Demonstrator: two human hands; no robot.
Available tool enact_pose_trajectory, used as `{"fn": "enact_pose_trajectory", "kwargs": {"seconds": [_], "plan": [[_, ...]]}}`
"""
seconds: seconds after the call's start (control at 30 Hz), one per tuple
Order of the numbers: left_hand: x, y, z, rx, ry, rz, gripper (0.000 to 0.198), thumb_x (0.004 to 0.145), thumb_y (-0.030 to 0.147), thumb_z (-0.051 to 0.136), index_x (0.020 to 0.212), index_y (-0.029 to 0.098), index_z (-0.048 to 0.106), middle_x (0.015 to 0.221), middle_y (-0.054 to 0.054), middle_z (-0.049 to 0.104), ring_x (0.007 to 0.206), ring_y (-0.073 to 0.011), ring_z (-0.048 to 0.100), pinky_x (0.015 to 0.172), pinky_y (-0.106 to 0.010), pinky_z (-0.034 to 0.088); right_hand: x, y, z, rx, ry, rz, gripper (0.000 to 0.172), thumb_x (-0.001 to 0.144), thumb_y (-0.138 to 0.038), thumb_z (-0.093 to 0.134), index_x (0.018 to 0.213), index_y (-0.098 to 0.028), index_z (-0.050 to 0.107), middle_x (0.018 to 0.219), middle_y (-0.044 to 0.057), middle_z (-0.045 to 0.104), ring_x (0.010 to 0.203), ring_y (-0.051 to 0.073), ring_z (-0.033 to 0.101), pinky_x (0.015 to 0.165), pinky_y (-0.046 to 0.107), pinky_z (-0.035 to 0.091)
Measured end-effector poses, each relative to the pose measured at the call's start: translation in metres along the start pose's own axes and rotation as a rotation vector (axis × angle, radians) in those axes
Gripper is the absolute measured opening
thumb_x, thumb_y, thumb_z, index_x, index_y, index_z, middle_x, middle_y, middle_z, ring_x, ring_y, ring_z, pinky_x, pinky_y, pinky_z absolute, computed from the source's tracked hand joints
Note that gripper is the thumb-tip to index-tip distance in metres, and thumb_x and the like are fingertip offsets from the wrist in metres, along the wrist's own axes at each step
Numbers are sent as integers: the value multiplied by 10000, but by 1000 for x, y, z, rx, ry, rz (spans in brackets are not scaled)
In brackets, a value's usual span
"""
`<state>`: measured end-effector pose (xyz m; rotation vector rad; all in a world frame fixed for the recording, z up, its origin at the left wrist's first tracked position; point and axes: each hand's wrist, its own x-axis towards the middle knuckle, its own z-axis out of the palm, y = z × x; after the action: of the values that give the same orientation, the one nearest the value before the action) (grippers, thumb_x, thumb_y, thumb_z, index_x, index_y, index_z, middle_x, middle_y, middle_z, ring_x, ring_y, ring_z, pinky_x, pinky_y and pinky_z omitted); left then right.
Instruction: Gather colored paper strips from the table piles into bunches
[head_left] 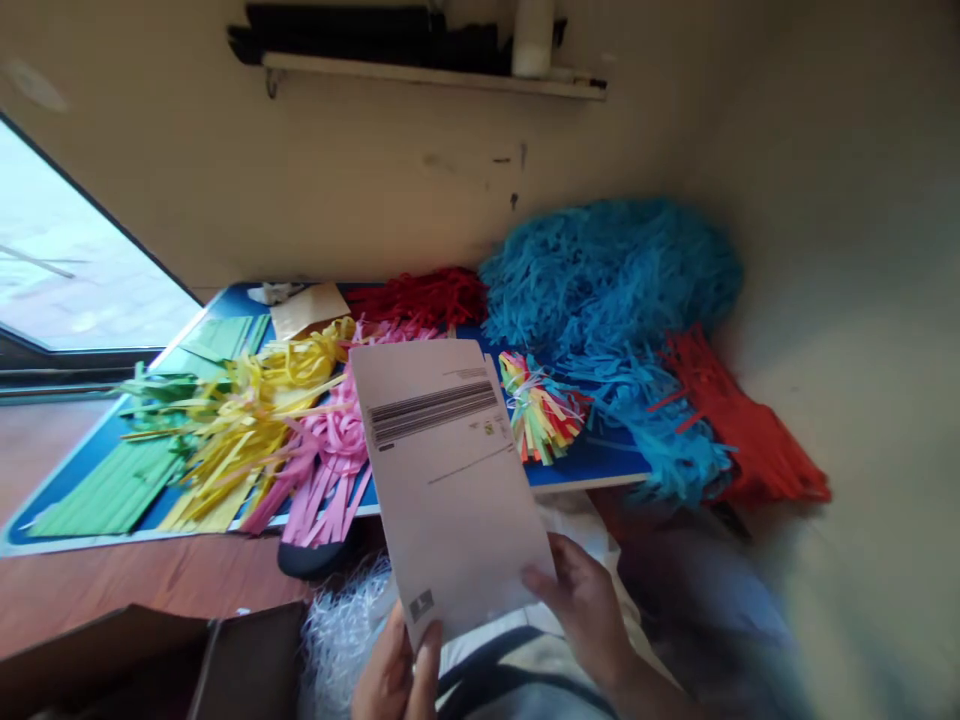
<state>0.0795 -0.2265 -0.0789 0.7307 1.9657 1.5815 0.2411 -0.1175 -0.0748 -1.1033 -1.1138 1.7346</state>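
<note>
A white printed sheet of paper (450, 480) with dark bars of text near its top is held up over my lap by both hands. My left hand (397, 670) pinches the sheet's lower left corner, thumb on the front. At the lower right edge my right hand (589, 610) grips it, fingers curled onto the paper. Behind the sheet a blue board (592, 465) carries heaps of cut paper strips: green (120, 480), yellow (240, 420), pink (330, 450), red (427, 295) and a big blue heap (615, 280). A small multicoloured tied bundle (544, 410) lies just right of the sheet.
Orange-red strips (750, 430) spill off the board's right end against the wall. A brown envelope (307, 308) lies at the back. White shredded strips (337, 630) sit by my left hand, a cardboard box (150, 670) at bottom left. A shelf (435, 75) hangs above; a window (67, 260) is left.
</note>
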Motion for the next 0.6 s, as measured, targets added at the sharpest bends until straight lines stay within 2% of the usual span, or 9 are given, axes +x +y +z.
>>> {"fn": "enact_pose_trajectory", "kwargs": {"seconds": [0.07, 0.1, 0.17, 0.23, 0.3, 0.4, 0.47, 0.53, 0.6], "plan": [[-4, 9, 2, -26, 170, -34, 473, 750, 555, 698, 1052, 191, 704, 953, -71, 767, 899, -245, 710, 776, -277, 580, 1, 0, 10, 86, -4, 58, 384, 674, -425, 845, 860, -169, 628, 793, 45, 717, 734, 193, 668, 662, 269, 549], [-5, 14, 6, -50, 204, -45, 472, 732, 569, 709, 1010, 187, 718, 881, -62, 768, 840, -240, 712, 723, -274, 581, 2, 0, 18, 136, 19, 59, 401, 653, -449, 851, 826, -174, 617, 761, 30, 708, 680, 177, 650, 602, 252, 535], [-1, 25, 17, -94, 168, -29, 437, 722, 598, 703, 827, 176, 746, 715, -53, 740, 720, -237, 699, 637, -284, 573, 3, -2, 35, 194, 71, 20, 443, 647, -504, 836, 861, -184, 617, 784, 28, 713, 649, 169, 638, 538, 238, 516], [11, 43, 20, -101, 73, 60, 456, 755, 613, 661, 662, 171, 726, 585, -43, 684, 624, -223, 669, 583, -288, 555, 3, -9, 48, 143, 36, -50, 475, 685, -574, 777, 905, -176, 639, 786, 45, 717, 625, 179, 644, 505, 247, 513], [29, 69, 11, -51, -23, 225, 444, 814, 573, 617, 662, 171, 725, 557, -31, 657, 578, -195, 640, 546, -265, 528, -2, -23, 50, -8, -122, -140, 478, 727, -614, 712, 894, -167, 676, 715, 45, 702, 586, 190, 650, 498, 265, 517], [52, 116, -19, 215, -208, 556, 292, 884, 414, 586, 764, 196, 738, 621, -27, 673, 574, -154, 615, 527, -223, 474, -15, -52, 31, -198, -334, -245, 403, 720, -594, 715, 840, -209, 728, 675, 34, 693, 633, 220, 675, 539, 297, 535], [61, 147, -31, 460, -392, 778, 246, 899, 335, 568, 743, 230, 727, 614, -25, 667, 561, -148, 601, 550, -228, 459, -21, -76, 14, -216, -358, -286, 351, 671, -542, 778, 872, -256, 749, 769, 44, 722, 765, 245, 691, 615, 322, 553], [64, 172, -29, 647, -617, 934, 239, 893, 314, 572, 719, 257, 724, 603, -34, 666, 568, -162, 610, 591, -244, 470, -19, -102, 4, -266, -370, -329, 352, 628, -456, 836, 920, -276, 758, 877, 61, 737, 871, 264, 680, 694, 344, 556], [66, 185, -17, 704, -743, 954, 231, 888, 329, 577, 739, 275, 745, 609, -48, 687, 581, -179, 637, 629, -259, 497, -7, -124, 2, -387, -381, -373, 281, 643, -382, 838, 888, -265, 768, 878, 62, 742, 859, 264, 673, 715, 343, 546]]}}
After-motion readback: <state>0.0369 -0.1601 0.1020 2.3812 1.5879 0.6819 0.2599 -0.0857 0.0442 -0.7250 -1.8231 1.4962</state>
